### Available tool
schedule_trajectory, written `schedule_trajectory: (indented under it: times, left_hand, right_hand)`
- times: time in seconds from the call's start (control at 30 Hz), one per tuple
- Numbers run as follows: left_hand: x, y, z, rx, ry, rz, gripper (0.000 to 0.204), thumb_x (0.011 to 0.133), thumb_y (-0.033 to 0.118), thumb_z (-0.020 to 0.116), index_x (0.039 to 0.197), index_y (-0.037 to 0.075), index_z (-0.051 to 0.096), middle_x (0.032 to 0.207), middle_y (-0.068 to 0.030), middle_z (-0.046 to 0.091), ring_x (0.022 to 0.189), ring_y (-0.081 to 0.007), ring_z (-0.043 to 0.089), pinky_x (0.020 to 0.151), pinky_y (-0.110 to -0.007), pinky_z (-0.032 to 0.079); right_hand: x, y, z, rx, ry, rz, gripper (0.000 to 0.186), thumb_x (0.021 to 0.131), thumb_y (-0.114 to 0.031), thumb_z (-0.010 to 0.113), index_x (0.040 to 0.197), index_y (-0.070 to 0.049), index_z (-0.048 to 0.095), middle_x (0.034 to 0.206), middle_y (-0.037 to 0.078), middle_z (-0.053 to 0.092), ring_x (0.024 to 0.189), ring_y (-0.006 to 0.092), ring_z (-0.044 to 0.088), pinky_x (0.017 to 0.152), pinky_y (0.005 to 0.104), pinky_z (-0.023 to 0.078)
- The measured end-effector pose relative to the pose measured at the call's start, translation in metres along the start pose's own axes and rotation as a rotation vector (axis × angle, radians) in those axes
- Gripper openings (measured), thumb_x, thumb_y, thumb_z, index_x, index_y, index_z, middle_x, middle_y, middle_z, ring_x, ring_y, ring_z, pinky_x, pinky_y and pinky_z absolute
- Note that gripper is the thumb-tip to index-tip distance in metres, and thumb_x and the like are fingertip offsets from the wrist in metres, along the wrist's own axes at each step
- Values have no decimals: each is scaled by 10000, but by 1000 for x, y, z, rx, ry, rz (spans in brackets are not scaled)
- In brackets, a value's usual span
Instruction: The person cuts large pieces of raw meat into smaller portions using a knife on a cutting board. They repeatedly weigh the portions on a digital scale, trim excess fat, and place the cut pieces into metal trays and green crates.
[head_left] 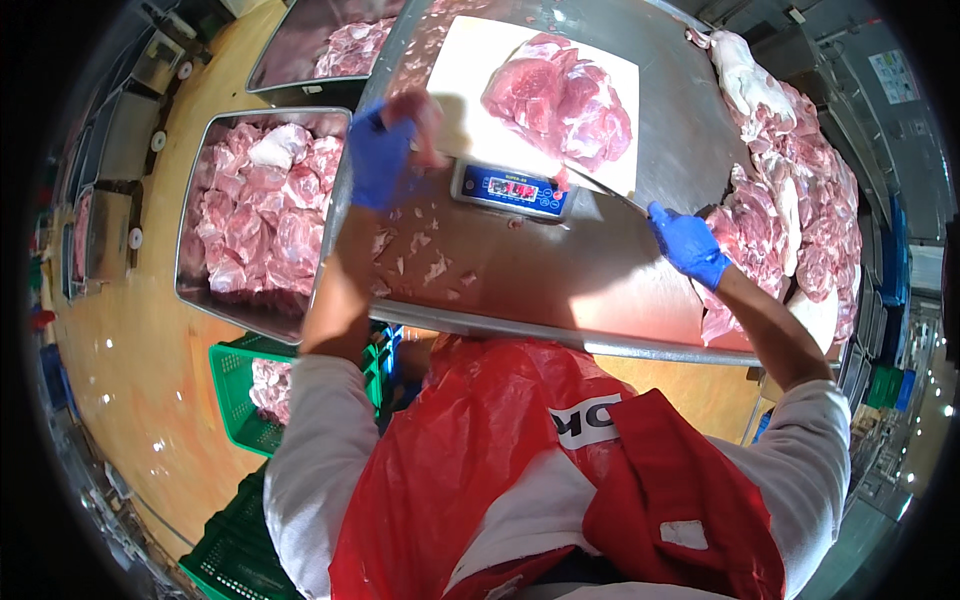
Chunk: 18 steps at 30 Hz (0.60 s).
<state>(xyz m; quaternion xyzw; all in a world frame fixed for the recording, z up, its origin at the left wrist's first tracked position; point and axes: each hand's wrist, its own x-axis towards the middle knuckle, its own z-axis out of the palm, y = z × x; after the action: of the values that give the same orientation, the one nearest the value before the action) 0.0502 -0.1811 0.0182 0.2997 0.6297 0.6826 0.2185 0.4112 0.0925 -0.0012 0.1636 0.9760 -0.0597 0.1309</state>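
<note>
My left hand (pixel 378 162), in a blue glove and smeared by motion, grips a piece of raw meat (pixel 424 122) above the table's left side. In my gloved right hand (pixel 688 245) is a knife (pixel 606 188), its blade pointing left and away from me. The tip lies near a large cut of raw meat (pixel 560 105), and a small scrap of meat (pixel 561 180) shows beside it. That large cut rests on the white plate (pixel 455 70) of a scale, whose blue display panel (pixel 510 190) faces me.
Beneath lies a steel table (pixel 480 275) with scattered scraps. A long pile of meat (pixel 790 200) lines its right side. To the left stand a steel bin of meat pieces (pixel 262 215), another steel bin (pixel 290 45) farther off, and a green crate (pixel 235 395) below.
</note>
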Motion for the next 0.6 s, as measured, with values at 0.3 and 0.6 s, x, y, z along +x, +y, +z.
schedule_trajectory:
  times: [0.3, 0.6]
  left_hand:
    - [207, 68, -179, 624, 481, 370, 152, 821, 102, 581, 903, 8, 670, 807, -100, 668, 739, -151, 598, 644, -313, 487]
    - [77, -32, -23, 621, 103, 305, 173, 844, 107, 647, 986, 9, 650, 824, -39, 626, 730, -109, 574, 698, -268, 512]
  right_hand:
    - [47, -15, 8, 628, 564, 146, 184, 1029, -217, 521, 1010, -35, 506, 708, 110, 614, 560, 206, 596, 506, 365, 468]
    - [46, 30, 13, 1080, 537, 318, 234, 1042, -278, 507, 959, -59, 524, 747, 14, 564, 603, 88, 535, 532, 264, 473]
